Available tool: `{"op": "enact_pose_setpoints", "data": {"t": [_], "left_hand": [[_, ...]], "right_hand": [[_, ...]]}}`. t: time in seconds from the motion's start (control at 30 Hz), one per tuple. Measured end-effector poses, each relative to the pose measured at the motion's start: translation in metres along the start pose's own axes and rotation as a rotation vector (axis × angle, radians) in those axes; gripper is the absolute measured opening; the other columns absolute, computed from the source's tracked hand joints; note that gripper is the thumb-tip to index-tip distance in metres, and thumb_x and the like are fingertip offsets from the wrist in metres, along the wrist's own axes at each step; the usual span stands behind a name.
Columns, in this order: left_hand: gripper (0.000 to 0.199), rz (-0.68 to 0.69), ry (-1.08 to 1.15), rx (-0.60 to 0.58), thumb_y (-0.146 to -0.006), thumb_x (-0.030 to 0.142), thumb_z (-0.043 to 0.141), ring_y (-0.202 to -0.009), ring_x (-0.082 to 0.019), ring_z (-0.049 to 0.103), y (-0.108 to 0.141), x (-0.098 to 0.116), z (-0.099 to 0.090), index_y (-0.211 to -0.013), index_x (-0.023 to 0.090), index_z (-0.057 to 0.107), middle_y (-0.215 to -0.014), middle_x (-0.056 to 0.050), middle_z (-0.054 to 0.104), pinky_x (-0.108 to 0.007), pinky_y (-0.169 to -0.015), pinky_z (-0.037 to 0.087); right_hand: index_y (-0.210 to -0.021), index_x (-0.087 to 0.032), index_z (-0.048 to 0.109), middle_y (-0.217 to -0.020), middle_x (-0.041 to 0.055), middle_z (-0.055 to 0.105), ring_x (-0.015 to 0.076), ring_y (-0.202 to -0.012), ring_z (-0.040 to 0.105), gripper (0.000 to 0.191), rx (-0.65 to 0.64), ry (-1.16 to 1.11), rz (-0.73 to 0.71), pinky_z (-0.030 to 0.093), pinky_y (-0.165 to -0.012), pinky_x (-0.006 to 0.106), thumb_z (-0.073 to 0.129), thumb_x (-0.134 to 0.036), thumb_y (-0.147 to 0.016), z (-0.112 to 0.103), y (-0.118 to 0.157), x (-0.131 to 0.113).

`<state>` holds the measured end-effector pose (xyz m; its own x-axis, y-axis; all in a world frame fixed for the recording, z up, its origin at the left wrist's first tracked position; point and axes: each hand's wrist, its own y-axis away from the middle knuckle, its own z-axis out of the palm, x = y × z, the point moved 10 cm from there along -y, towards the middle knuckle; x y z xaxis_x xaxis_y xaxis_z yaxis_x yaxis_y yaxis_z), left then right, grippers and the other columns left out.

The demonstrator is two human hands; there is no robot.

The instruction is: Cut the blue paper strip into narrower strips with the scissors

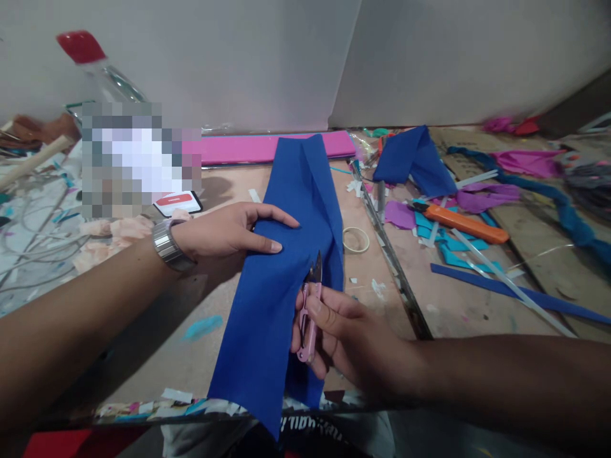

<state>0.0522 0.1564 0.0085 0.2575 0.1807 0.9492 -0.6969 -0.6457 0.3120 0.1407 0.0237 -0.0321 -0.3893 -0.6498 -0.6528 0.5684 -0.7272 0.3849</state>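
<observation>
A long strip of blue cloth (258, 318) runs down the middle of the worktable, its lower end hanging over the front edge. On its left side is my left hand (238, 229), thumb and index finger resting on top of the cloth and the other fingers mostly hidden; it appears to hold the cloth. My right hand (338, 331) grips a pair of pink thread snips (310, 324). Their dark blades point away from me and meet the right edge of the cloth's upper layer, where a slit runs in. A second blue part lies beneath.
Behind lies a pink folded strip (229, 149). On the right are an orange box cutter (463, 222), a folded blue piece (415, 162), a narrow blue strip (515, 296) and coloured scraps. A tape ring (356, 240) sits near the cloth. A phone (179, 202) stands left.
</observation>
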Motion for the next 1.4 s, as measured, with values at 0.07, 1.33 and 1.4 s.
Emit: {"op": "enact_pose_setpoints", "data": {"t": [0.07,1.33,1.4], "left_hand": [[0.047,-0.003,-0.005,-0.010,-0.083,0.024,0.082,-0.100,-0.017,0.072,0.000,0.000,0.001,-0.128,0.023,0.069,-0.122,-0.006,0.073,-0.030,-0.089,0.060],[0.055,-0.019,0.056,-0.075,-0.081,0.023,0.084,-0.107,-0.021,0.073,0.002,0.001,0.009,-0.133,0.024,0.065,-0.128,-0.008,0.073,-0.035,-0.094,0.061],[0.056,-0.019,0.059,-0.079,-0.082,0.023,0.083,-0.106,-0.021,0.073,0.002,0.000,0.009,-0.134,0.024,0.065,-0.127,-0.008,0.073,-0.035,-0.094,0.061]], "right_hand": [[-0.096,-0.019,0.054,-0.074,0.0012,0.070,0.0110,-0.054,0.059,0.036,0.003,-0.004,0.010,0.043,-0.047,0.021,0.070,-0.052,-0.094,0.000,0.000,0.000],[-0.081,-0.016,0.060,-0.068,0.0004,0.067,0.0059,-0.044,0.051,0.039,0.042,0.106,-0.043,0.035,-0.042,0.019,0.062,-0.051,-0.099,-0.003,0.001,-0.010],[-0.080,-0.016,0.059,-0.067,0.0000,0.066,0.0057,-0.043,0.050,0.039,0.040,0.111,-0.040,0.034,-0.042,0.019,0.061,-0.050,-0.100,-0.004,0.001,-0.009]]}}
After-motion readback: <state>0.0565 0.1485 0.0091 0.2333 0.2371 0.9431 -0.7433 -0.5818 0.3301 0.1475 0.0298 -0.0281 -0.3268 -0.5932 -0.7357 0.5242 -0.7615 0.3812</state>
